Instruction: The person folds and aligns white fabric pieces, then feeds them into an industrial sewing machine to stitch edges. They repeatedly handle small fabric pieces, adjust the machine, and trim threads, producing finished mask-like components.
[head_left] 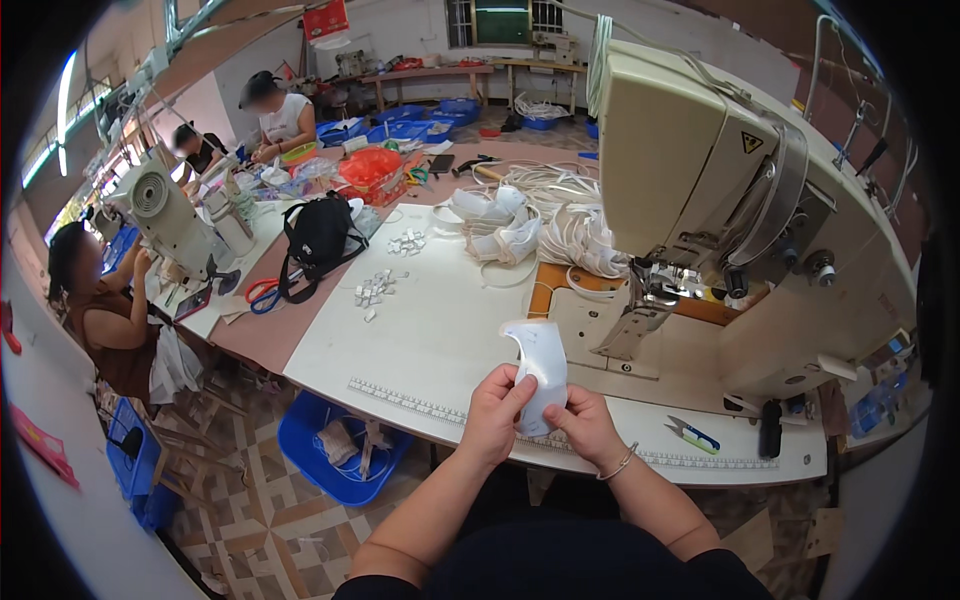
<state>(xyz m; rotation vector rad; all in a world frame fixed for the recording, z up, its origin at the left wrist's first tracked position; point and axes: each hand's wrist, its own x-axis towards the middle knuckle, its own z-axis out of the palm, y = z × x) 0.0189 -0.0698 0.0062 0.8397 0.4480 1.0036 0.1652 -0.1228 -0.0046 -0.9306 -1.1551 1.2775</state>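
Note:
Between my two hands is a white, curved piece of sheet material (540, 365), upright over the table's front edge. My left hand (500, 405) grips its left side, thumb on the front. On its lower right side, my right hand (585, 420) pinches it, also thumb to the front. Just beyond stands a cream sewing machine (660, 150), its needle and presser area (660, 280) to the right of the piece. Stacks of similar white curved pieces (500, 225) lie past my hands, beside a bundle of white strips (580, 240).
Small pale bits (375, 288) lie in piles on the white tabletop (330, 335). Thread snips (693, 435) rest near the front edge. A black bag (318, 240) and blue-handled scissors (263, 295) sit left. Below is a blue bin (335, 460). Several people work at the left.

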